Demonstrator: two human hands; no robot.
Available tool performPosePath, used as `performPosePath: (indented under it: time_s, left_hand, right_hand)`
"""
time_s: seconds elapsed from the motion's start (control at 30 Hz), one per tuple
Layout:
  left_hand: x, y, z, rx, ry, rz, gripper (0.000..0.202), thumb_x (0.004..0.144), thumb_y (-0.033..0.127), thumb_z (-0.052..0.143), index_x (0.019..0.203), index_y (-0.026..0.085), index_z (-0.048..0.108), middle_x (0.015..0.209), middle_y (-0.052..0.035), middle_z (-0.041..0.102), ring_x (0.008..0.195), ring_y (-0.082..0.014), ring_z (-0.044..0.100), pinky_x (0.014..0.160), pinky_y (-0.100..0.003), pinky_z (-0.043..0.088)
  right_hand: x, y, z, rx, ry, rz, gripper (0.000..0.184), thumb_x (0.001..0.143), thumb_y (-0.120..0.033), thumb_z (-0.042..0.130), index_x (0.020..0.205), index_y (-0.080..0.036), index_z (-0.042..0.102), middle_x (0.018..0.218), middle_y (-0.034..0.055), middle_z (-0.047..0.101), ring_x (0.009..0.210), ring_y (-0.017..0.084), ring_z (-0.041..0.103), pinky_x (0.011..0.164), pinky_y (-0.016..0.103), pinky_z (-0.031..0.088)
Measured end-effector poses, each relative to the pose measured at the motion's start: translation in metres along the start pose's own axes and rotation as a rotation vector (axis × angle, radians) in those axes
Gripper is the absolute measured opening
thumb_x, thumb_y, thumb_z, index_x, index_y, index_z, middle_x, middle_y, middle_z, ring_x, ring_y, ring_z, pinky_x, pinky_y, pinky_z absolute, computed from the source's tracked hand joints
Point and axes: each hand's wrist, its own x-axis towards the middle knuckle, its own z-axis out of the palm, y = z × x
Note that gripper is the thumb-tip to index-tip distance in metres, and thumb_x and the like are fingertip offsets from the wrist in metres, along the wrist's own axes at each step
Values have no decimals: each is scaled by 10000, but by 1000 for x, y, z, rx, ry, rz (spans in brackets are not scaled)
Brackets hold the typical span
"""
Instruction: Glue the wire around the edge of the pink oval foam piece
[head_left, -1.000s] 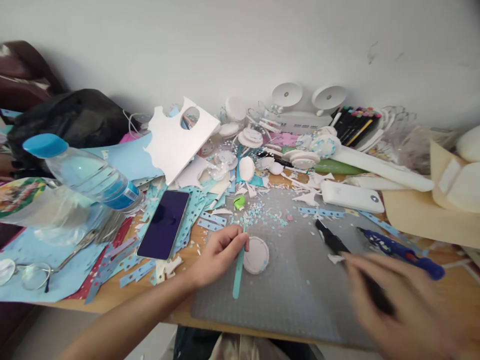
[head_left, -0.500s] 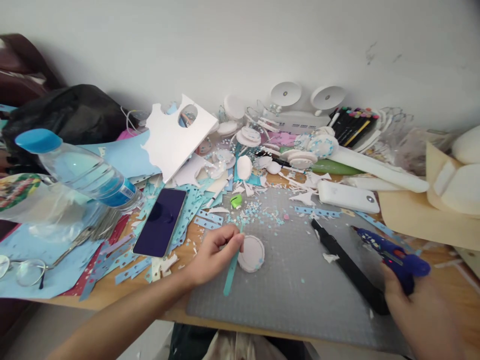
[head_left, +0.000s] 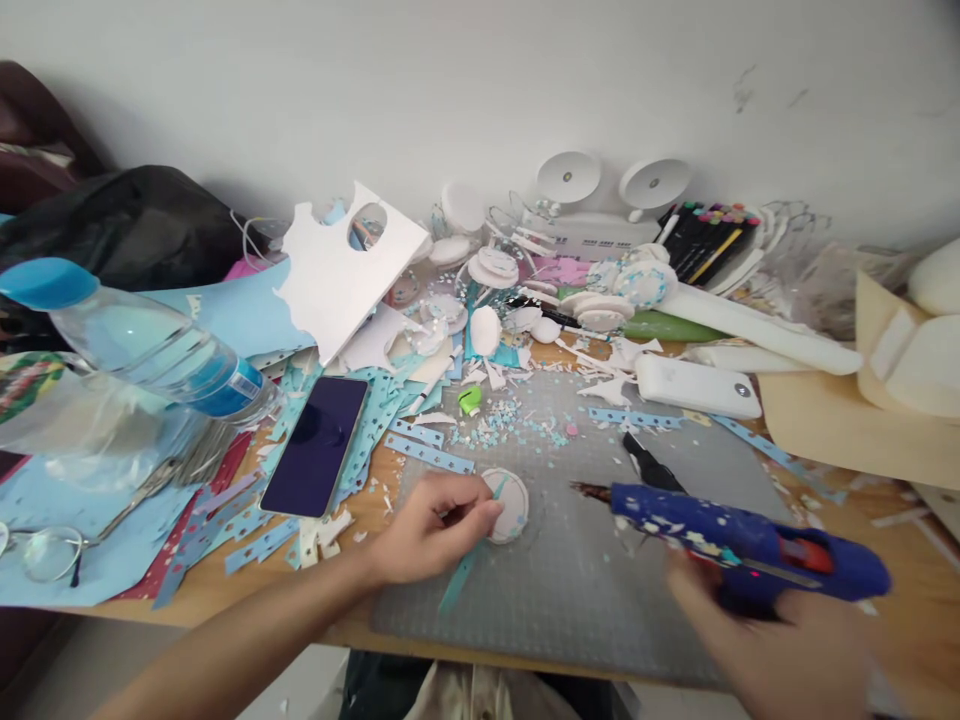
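Fingers and thumb of the left hand (head_left: 442,527) pinch a narrow teal strip (head_left: 454,583), its upper end crossing a round white disc (head_left: 514,517) on a gray gridded cutting mat (head_left: 570,610). Curled around a dark blue glue gun (head_left: 690,515) dotted with pale scraps, the slightly blurred right hand (head_left: 780,635) holds its nozzle toward the disc, apart from it. Beyond lie pale blue-and-white confetti (head_left: 499,425), a small bright-green piece (head_left: 470,401) and a dark-screened phone (head_left: 315,447).
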Motion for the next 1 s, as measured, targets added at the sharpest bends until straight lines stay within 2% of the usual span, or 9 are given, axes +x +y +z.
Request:
performPosePath:
  time_s: [0.1,0.2,0.37,0.5,0.7,0.87,1.0]
  left_hand:
    - [-2,0,0,8,-24,9,405,941,361,437,588,162,430,555,43,353,511,-76,317,483,-207,249]
    - [-3,1,0,13,-33,34,414,933,345,443,563,176,366,543,48,316,501,-75,294,476,-214,237]
    - [-3,4,0,2,-44,88,388,912,274,460,564,191,308,528,62,262,487,-74,256,464,-220,215]
    - [-1,6,0,-2,-59,107,404,914,294,455,557,196,295,516,63,248,480,-75,244,459,-228,208]
    - [-2,6,0,2,-66,113,410,912,297,461,557,197,282,512,63,246,478,-73,245,460,-229,209]
    - [-1,7,-1,3,-57,149,409,914,270,473,557,196,287,515,68,239,472,-71,240,455,-224,210]
    - [0,8,-1,14,-53,158,410,919,259,466,555,196,287,518,68,242,474,-73,243,461,-227,212]
  right_hand:
    - [-8,-21,7,39,-49,-1,340,736,-397,559,445,-265,443,339,-19,408,413,194,523,481,292,410]
    - [-10,-28,11,60,-97,-10,337,735,-380,534,437,-255,437,334,-26,396,407,176,503,492,282,406]
    - [-11,-29,12,71,-128,10,316,718,-360,527,438,-250,429,340,-32,414,390,158,473,477,271,384]
    - [-11,-30,12,38,-135,15,330,710,-368,519,426,-257,393,324,-40,351,390,159,470,479,272,379]
    - [-13,-31,14,25,-166,41,304,736,-381,497,465,-248,458,388,-20,487,440,172,524,508,282,387]
    - [-14,-28,15,2,-201,54,305,741,-381,499,470,-245,461,398,-14,512,473,186,550,527,282,396]
    - [-13,-27,15,3,-189,-6,305,770,-390,483,510,-234,504,424,-9,530,476,192,554,538,293,406]
